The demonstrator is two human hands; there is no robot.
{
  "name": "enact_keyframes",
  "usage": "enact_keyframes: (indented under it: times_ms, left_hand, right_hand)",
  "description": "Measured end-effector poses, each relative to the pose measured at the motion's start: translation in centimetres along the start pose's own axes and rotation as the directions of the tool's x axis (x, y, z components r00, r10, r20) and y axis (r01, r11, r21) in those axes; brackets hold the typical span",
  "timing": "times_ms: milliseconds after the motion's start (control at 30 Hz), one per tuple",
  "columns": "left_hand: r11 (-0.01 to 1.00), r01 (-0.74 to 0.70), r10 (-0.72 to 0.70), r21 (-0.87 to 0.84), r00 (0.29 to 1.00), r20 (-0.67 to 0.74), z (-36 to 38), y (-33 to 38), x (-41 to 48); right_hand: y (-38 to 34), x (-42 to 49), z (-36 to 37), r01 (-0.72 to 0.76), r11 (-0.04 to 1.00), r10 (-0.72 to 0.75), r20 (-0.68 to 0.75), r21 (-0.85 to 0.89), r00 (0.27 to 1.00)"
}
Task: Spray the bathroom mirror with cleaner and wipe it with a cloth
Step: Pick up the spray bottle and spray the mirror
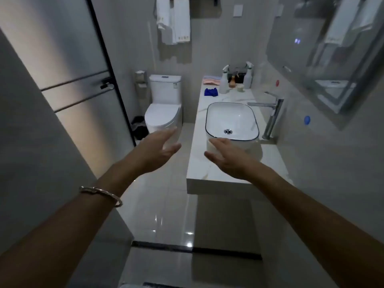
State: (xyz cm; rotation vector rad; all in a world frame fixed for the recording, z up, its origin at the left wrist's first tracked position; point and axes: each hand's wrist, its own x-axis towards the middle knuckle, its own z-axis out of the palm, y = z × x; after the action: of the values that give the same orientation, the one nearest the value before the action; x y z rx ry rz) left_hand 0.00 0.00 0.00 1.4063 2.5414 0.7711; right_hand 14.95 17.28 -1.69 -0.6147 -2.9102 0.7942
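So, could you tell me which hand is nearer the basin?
Right. The right hand is at the near edge of the basin; the left hand is off to its left, nearer the toilet.

Two hands at centre, left hand (160,149) and right hand (227,157); one bracelet (101,194); one basin (228,114), one tap (270,113), one toilet (164,109), one mirror (332,48) at upper right; two spray bottles (224,84) on the desk (207,169); one blue cloth (211,92) and one pink cloth (211,81) beside them
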Motion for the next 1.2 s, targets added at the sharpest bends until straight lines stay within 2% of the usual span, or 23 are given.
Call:
enact_keyframes:
  times_ms: [133, 233, 533, 733, 833, 933, 1067, 1200]
  left_hand:
    - [0.994, 0.103, -0.104, 0.037, 0.994, 0.042, -0.5, -1.1, 2.7]
    - [0.984, 0.171, -0.173, 0.050, 0.985, 0.029, -1.6, -2.4, 5.5]
    - [0.990, 0.121, -0.121, 0.073, 0.993, 0.008, -3.6, -8.9, 16.3]
    - [0.999, 0.017, -0.018, 0.034, 0.999, 0.044, -4.5, -16.0, 28.7]
    - [0.997, -0.058, 0.053, 0.046, 0.993, 0.105, -6.7, -19.3, 35.6]
    - [0.993, -0.109, 0.104, 0.042, 0.990, 0.097, -9.0, -22.4, 42.8]
    - [0.985, -0.173, 0.169, 0.012, 0.974, 0.151, -9.2, -25.0, 50.0]
    - [0.974, -0.221, 0.225, -0.044, 0.961, 0.163, -8.2, -27.2, 56.7]
  right_hand:
    - [0.4, 4.8, -1.0, 0.028, 1.000, -0.029, 0.063, 0.011, 0.998]
    - [-0.5, 8.5, -0.9, 0.105, 0.993, -0.109, 0.094, 0.048, 0.990]
    - [-1.3, 20.8, -1.5, 0.147, 0.989, -0.147, 0.068, 0.012, 0.987]
    - [-0.4, 32.8, -2.0, 0.026, 0.999, -0.026, -0.023, -0.020, 0.999]
    - [-0.9, 40.0, -3.3, -0.057, 0.998, 0.059, -0.088, 0.023, 0.994]
    - [-1.1, 46.3, -3.8, -0.090, 0.994, 0.100, -0.161, 0.067, 0.982]
    - [-0.1, 52.3, -3.4, -0.186, 0.980, 0.193, -0.139, 0.067, 0.971]
    - [2.1, 58.6, -4.5, -0.250, 0.966, 0.259, -0.178, 0.072, 0.949]
